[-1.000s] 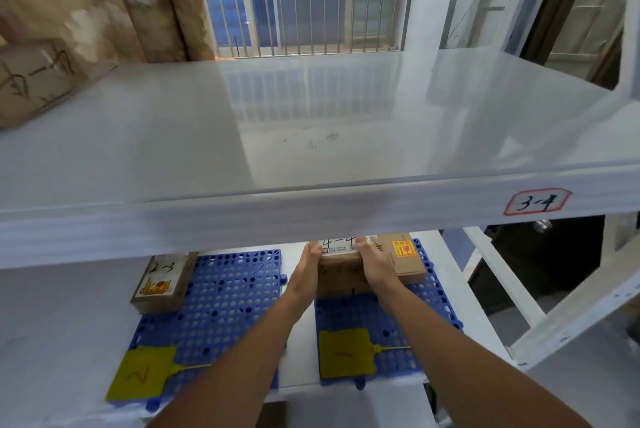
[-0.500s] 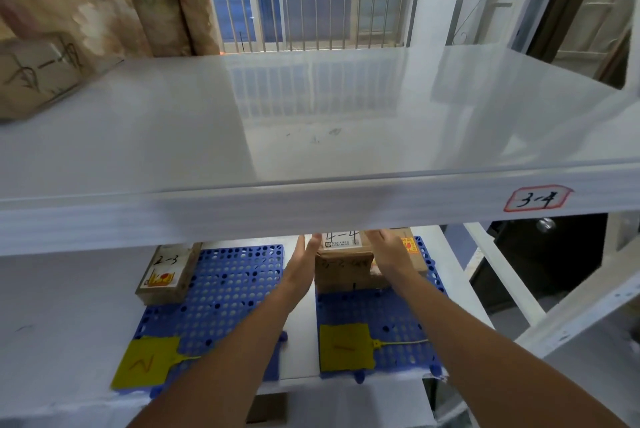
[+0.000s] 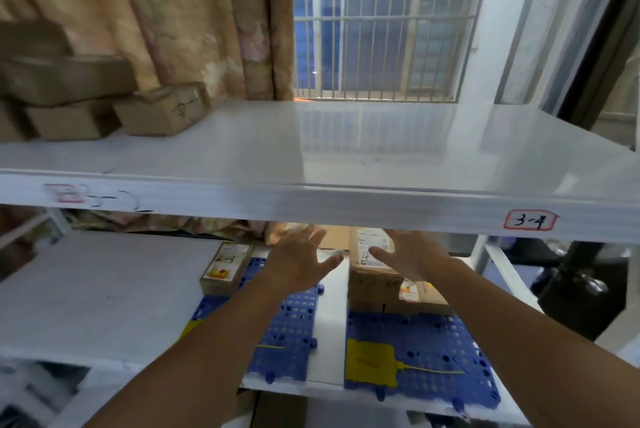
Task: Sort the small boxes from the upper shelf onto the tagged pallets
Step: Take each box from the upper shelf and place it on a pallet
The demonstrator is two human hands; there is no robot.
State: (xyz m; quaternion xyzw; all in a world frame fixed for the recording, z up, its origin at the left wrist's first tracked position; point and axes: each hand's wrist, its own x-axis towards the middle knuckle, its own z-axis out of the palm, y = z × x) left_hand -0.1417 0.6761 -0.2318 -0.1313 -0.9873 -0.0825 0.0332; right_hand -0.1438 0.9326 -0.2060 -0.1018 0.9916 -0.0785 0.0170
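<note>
Both my hands hover with spread fingers under the upper shelf [image 3: 346,192], holding nothing. My left hand [image 3: 301,259] is above the gap between the two blue pallets. My right hand [image 3: 408,256] is over the stacked cardboard boxes [image 3: 375,285] on the right pallet [image 3: 415,351], which carries a yellow tag [image 3: 370,361]. On the left pallet [image 3: 291,334] lies a small box marked 2-3 [image 3: 225,268]; its yellow tag is mostly hidden by my left forearm. Several small brown boxes [image 3: 162,112] stand stacked at the upper shelf's left end.
The upper shelf's front edge bears a red-framed label 3-4 [image 3: 530,219] on the right and a blurred label [image 3: 65,193] on the left. A flowered curtain [image 3: 156,11] and a barred window [image 3: 381,29] stand behind. White frame struts [image 3: 502,271] rise at the right.
My hands have let go of the box marked 4 on the right pallet and drawn back, fingers spread. The view has swung left and up, bringing the upper shelf's boxes into sight.
</note>
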